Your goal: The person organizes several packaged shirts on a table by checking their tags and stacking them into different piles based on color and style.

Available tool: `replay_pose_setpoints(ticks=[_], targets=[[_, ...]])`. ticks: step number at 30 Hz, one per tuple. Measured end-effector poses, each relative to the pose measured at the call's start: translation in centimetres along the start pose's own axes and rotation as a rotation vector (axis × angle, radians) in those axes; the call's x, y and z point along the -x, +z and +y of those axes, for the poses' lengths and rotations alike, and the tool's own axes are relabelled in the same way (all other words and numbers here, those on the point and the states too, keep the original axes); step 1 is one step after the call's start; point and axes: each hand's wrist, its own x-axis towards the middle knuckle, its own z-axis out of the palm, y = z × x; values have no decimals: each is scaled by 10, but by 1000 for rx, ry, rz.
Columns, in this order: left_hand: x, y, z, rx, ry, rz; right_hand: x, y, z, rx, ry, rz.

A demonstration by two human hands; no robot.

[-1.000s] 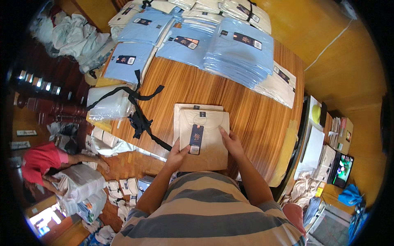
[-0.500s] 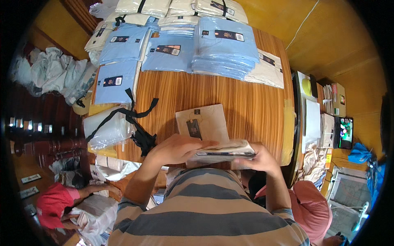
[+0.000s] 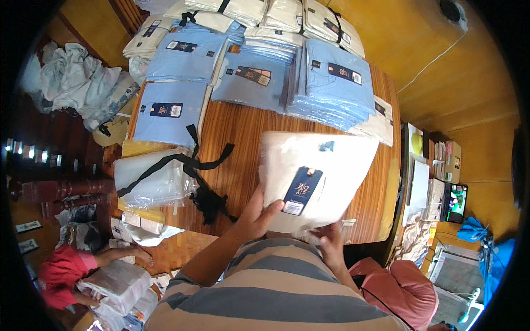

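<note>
A folded cream garment in a clear plastic sleeve (image 3: pixel 348 171) is held up and tilted in front of me, its dark printed hang tag (image 3: pixel 302 190) facing me. My left hand (image 3: pixel 256 218) is closed on its lower left edge, thumb on the front and the other fingers behind. At the lower edge, my right hand (image 3: pixel 331 245) is pinched on the plastic, its fingertips partly hidden behind the packet. The raised packet covers the middle of the table, so what lies under it is hidden. Black fabric strips (image 3: pixel 207 201) lie to the left of my left hand.
Stacks of bagged blue garments (image 3: pixel 337 83) and cream ones (image 3: pixel 331 27) fill the far side of the wooden table (image 3: pixel 243 132). Clear plastic sleeves (image 3: pixel 149 179) lie at its left edge. One person in red (image 3: pixel 66 270) is at lower left; another's reddish clothing (image 3: pixel 400 292) shows at lower right.
The packet, edge-on before near my body, has been raised with its tagged face toward me. My left hand has moved from above it to its left edge. The view has shifted slightly.
</note>
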Motion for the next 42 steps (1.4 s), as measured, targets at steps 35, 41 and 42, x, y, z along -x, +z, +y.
replay_pose_setpoints(ticks=[35, 41, 42], targets=[[-228, 9, -7, -815, 252, 373, -321, -106, -175, 468, -816, 556], [18, -31, -85, -1381, 111, -178, -182, -54, -42, 1033, -420, -44], [44, -28, -91, -1521, 94, -354, -184, -39, -32, 1135, -544, -151]])
